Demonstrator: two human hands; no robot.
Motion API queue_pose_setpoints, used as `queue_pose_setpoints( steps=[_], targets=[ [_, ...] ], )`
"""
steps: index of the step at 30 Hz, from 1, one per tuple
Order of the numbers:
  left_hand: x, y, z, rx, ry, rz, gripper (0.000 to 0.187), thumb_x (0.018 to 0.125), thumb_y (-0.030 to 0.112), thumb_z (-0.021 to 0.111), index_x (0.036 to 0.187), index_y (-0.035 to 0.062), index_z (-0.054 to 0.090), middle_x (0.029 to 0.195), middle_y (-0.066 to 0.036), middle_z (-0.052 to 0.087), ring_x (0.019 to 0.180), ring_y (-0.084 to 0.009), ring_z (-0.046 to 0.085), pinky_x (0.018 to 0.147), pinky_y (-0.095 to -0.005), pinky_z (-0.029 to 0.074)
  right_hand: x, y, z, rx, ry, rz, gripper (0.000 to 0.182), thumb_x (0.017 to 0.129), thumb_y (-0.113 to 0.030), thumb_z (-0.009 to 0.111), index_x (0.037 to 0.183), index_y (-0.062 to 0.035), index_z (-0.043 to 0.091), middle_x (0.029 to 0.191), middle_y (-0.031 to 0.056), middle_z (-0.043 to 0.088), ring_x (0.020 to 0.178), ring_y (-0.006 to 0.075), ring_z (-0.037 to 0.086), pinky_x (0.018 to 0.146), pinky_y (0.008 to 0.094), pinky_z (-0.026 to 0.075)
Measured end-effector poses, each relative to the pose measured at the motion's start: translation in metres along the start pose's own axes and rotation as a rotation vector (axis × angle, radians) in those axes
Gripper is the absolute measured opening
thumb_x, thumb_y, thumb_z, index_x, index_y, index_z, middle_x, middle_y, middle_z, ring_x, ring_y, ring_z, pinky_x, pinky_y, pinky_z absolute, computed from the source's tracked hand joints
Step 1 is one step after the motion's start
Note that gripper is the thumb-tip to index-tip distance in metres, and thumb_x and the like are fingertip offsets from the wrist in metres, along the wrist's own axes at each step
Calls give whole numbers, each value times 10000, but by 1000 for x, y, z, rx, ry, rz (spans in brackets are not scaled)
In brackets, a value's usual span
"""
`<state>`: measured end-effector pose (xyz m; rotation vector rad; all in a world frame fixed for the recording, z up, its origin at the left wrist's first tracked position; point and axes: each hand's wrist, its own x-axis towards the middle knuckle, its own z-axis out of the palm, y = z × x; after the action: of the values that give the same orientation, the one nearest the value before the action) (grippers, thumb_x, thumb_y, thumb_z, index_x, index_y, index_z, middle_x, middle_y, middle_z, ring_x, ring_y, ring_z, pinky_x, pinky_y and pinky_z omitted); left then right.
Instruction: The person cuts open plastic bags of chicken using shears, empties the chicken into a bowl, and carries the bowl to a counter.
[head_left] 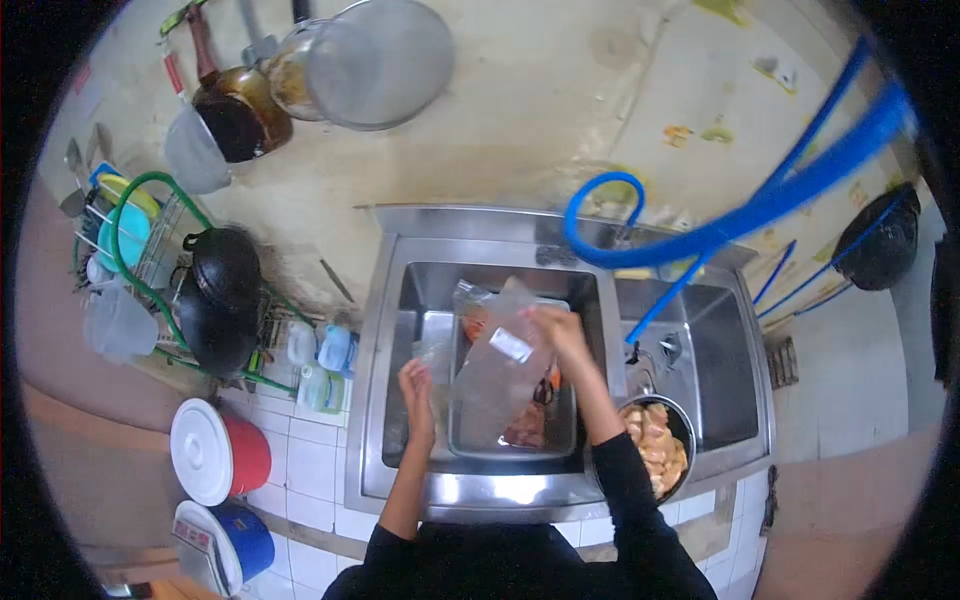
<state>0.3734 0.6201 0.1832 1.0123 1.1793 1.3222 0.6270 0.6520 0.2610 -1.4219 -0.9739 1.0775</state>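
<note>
My right hand (556,330) pinches the upper edge of a clear plastic bag (495,365) with a white label, held up over the left sink basin. Behind and below the bag, a rectangular tray (512,452) in the basin holds packs with reddish and orange contents (525,428), partly hidden by the bag. My left hand (416,385) is raised at the left of the bag, its fingers near a crumpled piece of clear plastic (432,350); whether it grips this is unclear.
A pot of pale meat pieces (655,450) stands on the sink's front edge. A blue hose (700,240) hangs over the right basin (715,390). Left are a dish rack (170,240), bottles (318,385), and red (248,455) and blue (248,540) buckets.
</note>
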Motion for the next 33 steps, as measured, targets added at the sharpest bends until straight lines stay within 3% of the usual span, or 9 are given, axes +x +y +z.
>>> queue_pose_setpoints(
  steps=[6,8,13,17,20,22,29,31,33],
  targets=[
    [24,2,-36,793,-153,439,366,711,77,609,1063,56,509,1061,-160,436,1021,-331,437,892,-422,343,65,162,138,-124,-280,133,315,845,-292,597,1065,-70,638,1108,47,607,1047,173,534,916,287,394],
    [34,-46,-42,799,-286,373,428,692,101,604,1108,66,510,1153,-194,421,1120,-374,395,947,-450,320,54,164,156,-550,128,-57,349,793,-299,643,1055,-68,641,1019,111,641,1012,224,563,930,311,392],
    [50,-238,-79,1132,-352,-81,499,766,196,550,1247,92,467,1344,-215,348,1276,-403,268,1043,-482,246,22,251,96,-254,199,129,275,779,-224,640,968,-27,613,903,152,634,938,257,585,786,366,463],
    [57,-362,-116,1011,-271,-514,418,793,270,526,1159,68,539,1274,-245,428,1207,-391,381,1000,-459,308,-22,281,29,-871,627,127,306,723,-274,640,890,-20,605,851,206,621,847,390,591,773,437,465],
    [77,-250,-74,1009,-279,-735,331,771,247,552,1021,33,584,1119,-242,523,1075,-385,483,916,-449,375,-23,277,13,-792,751,498,290,723,-261,612,870,-12,594,858,213,622,877,392,589,794,452,452],
    [71,-178,-27,1134,7,1,284,742,203,582,955,15,573,977,-213,543,968,-377,515,827,-444,417,-16,301,-3,-824,652,641,348,706,-280,607,923,-8,597,890,225,624,919,384,586,815,433,450],
    [76,-257,75,770,-577,180,484,676,125,705,1100,14,500,1034,-181,520,960,-343,524,829,-419,429,-12,328,-26,-771,509,677,413,627,-306,697,961,-67,662,878,151,668,887,274,639,805,357,474],
    [74,-297,89,137,-649,-624,758,622,160,787,1241,-3,380,1178,-162,477,1098,-288,480,905,-377,409,-16,336,-36,-743,491,621,371,634,-262,703,940,-58,659,858,139,670,843,251,644,769,347,482],
    [66,-335,84,128,-716,-639,877,577,181,819,1271,-14,319,1228,-156,441,1148,-269,438,935,-359,390,-31,366,-50,-741,470,485,218,671,-126,694,845,-9,636,756,96,658,687,170,616,655,307,481]
  ],
)
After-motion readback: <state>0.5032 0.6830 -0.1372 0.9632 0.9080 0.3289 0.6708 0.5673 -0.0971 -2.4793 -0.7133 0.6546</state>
